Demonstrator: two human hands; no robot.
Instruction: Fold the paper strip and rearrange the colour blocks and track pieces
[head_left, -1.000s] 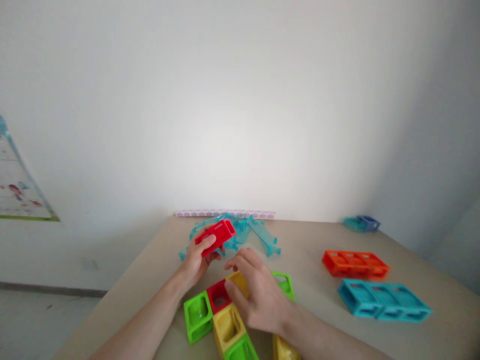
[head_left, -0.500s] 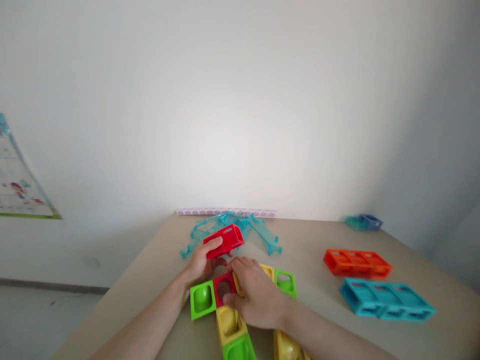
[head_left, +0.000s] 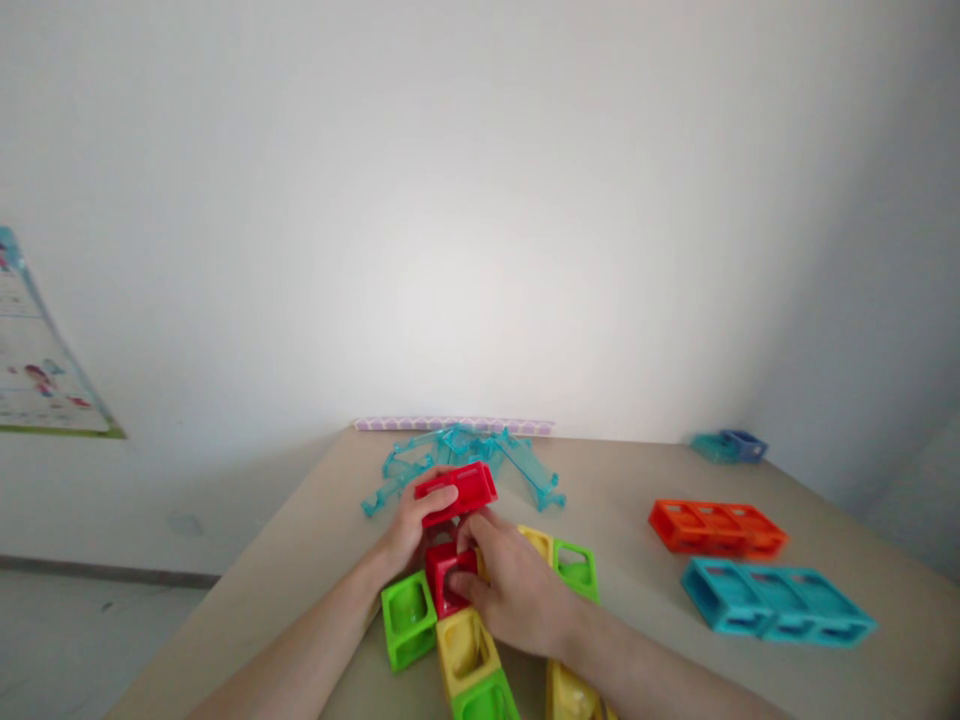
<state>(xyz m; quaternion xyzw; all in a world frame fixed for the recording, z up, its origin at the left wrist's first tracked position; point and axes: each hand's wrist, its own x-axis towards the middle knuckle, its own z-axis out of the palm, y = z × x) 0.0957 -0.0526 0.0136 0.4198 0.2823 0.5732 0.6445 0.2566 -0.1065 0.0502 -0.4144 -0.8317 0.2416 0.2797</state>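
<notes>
My left hand (head_left: 407, 532) is closed around a red hollow block (head_left: 471, 486), tilted above the other pieces, thumb on its near side. Just below it, my right hand (head_left: 521, 585) grips a red cube block (head_left: 440, 572), with the thumb at its round opening and the fingers over its far edge. A green cube block (head_left: 409, 612) adjoins the red cube's left corner. Toward me runs a yellow block (head_left: 466, 645), followed by another green block (head_left: 487, 697). Part of the assembly is hidden under my right hand and forearm.
Clear blue plastic track pieces (head_left: 529, 468) lie in a heap at the back, before a purple patterned strip (head_left: 450, 425). Orange (head_left: 716, 528) and teal (head_left: 776, 600) hollow blocks lie at right. A yellow-and-green piece (head_left: 575, 567) is beyond my right wrist; a dark blue block (head_left: 744, 445) stands far right.
The red hollow block in my left hand has come slightly down and right, closer to the red cube. The red cube and adjoining green cube have tilted, and my right fingers have curled in more.
</notes>
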